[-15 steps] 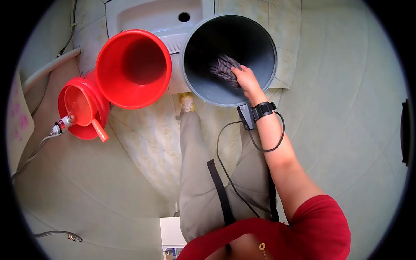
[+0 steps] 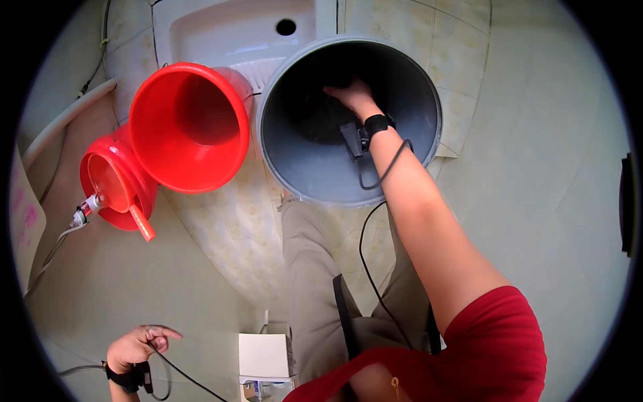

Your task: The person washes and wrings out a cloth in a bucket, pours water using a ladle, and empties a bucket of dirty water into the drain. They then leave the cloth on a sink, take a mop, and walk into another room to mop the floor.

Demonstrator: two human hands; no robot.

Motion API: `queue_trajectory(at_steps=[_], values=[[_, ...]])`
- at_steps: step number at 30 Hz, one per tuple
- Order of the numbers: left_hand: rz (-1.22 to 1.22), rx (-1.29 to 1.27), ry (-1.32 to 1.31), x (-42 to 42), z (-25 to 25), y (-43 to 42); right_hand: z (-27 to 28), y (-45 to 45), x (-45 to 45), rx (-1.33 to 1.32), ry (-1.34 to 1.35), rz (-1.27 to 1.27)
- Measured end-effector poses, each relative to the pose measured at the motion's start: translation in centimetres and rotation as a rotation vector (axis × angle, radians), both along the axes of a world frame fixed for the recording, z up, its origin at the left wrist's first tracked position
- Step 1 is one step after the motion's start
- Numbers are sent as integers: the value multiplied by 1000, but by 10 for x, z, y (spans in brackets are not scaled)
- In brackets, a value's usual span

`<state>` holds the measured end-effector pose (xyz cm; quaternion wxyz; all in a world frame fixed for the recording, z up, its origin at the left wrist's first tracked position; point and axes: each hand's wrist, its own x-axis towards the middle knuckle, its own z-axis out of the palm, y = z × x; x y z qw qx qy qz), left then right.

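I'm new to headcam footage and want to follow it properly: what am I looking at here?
No machine here: these are a person's bare hands, filmed looking down by one camera worn on the head. The right hand reaches deep inside a grey bin; it is too dark to tell whether it holds anything. The left hand is at lower left, fingers curled beside a thin cable. Left of the bin stand a large red bucket and a smaller red bucket, with a red dipper in its mouth.
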<state>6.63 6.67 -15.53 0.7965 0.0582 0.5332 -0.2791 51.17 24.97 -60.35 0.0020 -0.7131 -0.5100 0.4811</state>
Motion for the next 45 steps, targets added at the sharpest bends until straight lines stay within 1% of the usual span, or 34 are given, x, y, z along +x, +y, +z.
queue_trajectory(at_steps=[1,2,3,4,5,6,8,10,12,13,14,15,16,17,18,20,21,22,24,25,26,28,29,30,31,32,34,35,36,37,40,42,44,45], values=[[161,108,-9,39,-17,30,-15,-6,0,-49,-105,133],[165,104,-12,48,-31,48,-31,-12,0,-97,-211,259],[246,212,-119,53,-42,60,-50,-13,0,-242,-262,409],[329,324,-227,59,-53,65,-70,-16,5,-243,-263,422],[322,494,-300,64,-65,63,-87,-15,11,-276,-276,544],[327,478,-301,79,-77,67,-109,-24,19,-331,-279,659],[509,1101,-553,124,-93,75,-154,-41,22,-384,-265,692],[320,1157,-664,183,-115,114,-135,-36,17,-401,-255,729],[67,1255,-621,238,-138,132,-31,-9,16,-245,-149,485],[-198,1441,-546,252,-153,124,0,-12,21,-251,8,162],[-472,1604,-452,264,-164,119,16,-20,31,-226,82,-46],[-682,1487,-350,278,-168,130,75,-2,29,-333,86,-93],[-882,1352,-246,288,-176,142,100,0,38,-356,319,-164],[-555,1312,-214,285,-191,151,122,0,46,-381,555,-236],[-238,1252,-181,280,-204,158,156,5,44,-378,686,-315],[-273,1365,141,286,-214,165,195,6,47,-361,761,-362],[-413,1295,262,294,-220,172,211,7,51,-354,780,-379],[-412,1295,260,299,-234,174,223,7,53,-351,797,-403],[47,1717,125,311,-268,175,242,10,54,-396,851,-397],[39,1771,29,316,-276,182,246,13,54,-436,911,-388],[34,1828,-71,326,-282,187,249,19,56,-429,917,-396],[-17,1850,-50,336,-281,191,250,28,62,-480,891,49],[-49,1829,-191,334,-295,194,244,32,63,-495,856,140],[-80,1804,-326,333,-303,196,241,35,62,-567,774,95],[-126,1649,-307,330,-302,203,232,37,62,-535,689,106],[-147,1707,-191,328,-316,198,221,38,61,-500,603,117],[-266,1608,31,327,-335,194,194,35,60,-506,507,106],[-271,1604,25,330,-344,194,184,34,58,-386,313,131],[-402,1499,92,333,-357,194,173,30,57,-268,119,153],[-532,1392,158,337,-371,196,160,21,56,-143,127,87],[-697,1271,266,346,-415,197,143,8,60,-45,171,21],[-732,1231,266,353,-441,196,149,7,64,-259,388,-152],[-941,1262,253,360,-470,197,156,5,66,-299,544,-318],[-939,1357,332,360,-496,189,154,2,67,-254,585,-342]])
